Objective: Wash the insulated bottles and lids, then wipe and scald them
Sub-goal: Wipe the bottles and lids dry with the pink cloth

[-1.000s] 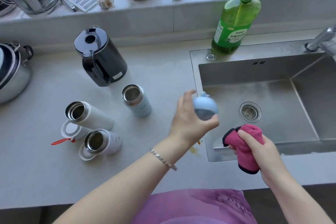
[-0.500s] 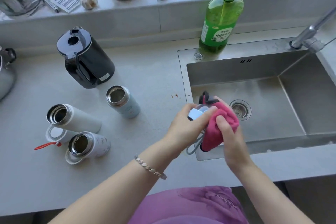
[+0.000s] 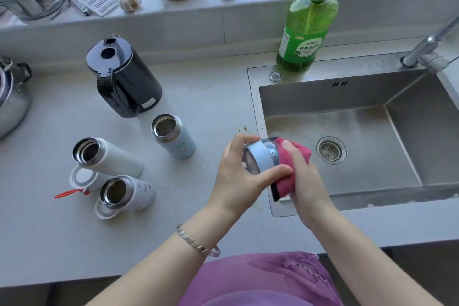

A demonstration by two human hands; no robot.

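My left hand curls round the blue lid, fingers over its rim and thumb beneath, holding it on its side above the left edge of the sink. My right hand grips the pink cloth, pressed against the lid. On the counter to the left stand three open bottles: pale blue bottle nearest, white bottle and patterned bottle further off, with the black kettle behind.
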